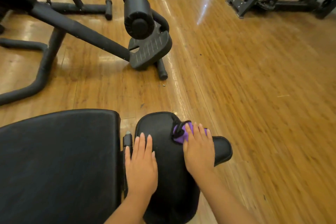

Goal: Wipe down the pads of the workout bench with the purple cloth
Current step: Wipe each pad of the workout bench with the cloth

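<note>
Purple cloth [179, 133] lies at the far edge of the small seat pad [167, 169], pressed flat under the right hand [199, 151], fingers extended, not gripping. Left hand [141, 167] rests open and empty on the pad's left edge, beside the large back pad [60, 165]. Open wooden floor [254, 87] lies right; roller machine [138, 11] stands ahead.

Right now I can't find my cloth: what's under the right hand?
The purple cloth, pressed flat on the small pad by the right hand. Only its far edge shows; the rest is covered.
</note>
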Motion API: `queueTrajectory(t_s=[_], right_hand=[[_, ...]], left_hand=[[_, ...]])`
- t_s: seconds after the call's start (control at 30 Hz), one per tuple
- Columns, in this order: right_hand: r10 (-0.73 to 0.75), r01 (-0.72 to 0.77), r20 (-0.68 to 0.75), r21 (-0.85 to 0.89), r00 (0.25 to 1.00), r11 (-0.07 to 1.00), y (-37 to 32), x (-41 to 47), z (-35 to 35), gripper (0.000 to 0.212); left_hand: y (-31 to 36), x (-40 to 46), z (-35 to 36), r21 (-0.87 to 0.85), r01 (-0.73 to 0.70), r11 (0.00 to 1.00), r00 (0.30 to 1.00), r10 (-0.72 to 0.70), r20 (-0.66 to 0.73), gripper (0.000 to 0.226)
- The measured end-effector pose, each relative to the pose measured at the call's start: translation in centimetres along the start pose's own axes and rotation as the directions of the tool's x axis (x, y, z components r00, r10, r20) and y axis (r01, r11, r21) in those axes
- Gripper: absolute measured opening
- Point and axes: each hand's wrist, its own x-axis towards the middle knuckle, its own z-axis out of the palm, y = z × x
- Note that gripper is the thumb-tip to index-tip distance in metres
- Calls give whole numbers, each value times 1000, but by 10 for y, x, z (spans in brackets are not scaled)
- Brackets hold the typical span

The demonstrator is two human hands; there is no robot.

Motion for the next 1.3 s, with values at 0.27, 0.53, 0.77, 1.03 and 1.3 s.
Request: queueTrajectory(t_s=[0.27, 0.53, 0.77, 1.03, 1.3], right_hand=[[-319, 311, 120, 80, 940, 947, 36, 15, -21, 44], [-350, 356, -96, 56, 932, 933, 43, -111, 34, 67], [-145, 155, -122, 81, 982, 985, 24, -124, 38, 70], [160, -161, 19, 105, 987, 981, 49, -9, -9, 42], [285, -296, 93, 150, 954, 943, 60, 17, -11, 42]], left_hand=[[3, -1, 0, 5, -17, 1000, 1000, 17, 0, 54], [1, -1, -1, 21, -33, 999, 999, 33, 6, 54], [1, 0, -2, 15, -29, 999, 1000, 29, 5, 62], [1, 0, 0, 20, -35, 999, 999, 35, -9, 54], [0, -1, 1, 34, -30, 999, 1000, 30, 2, 55]])
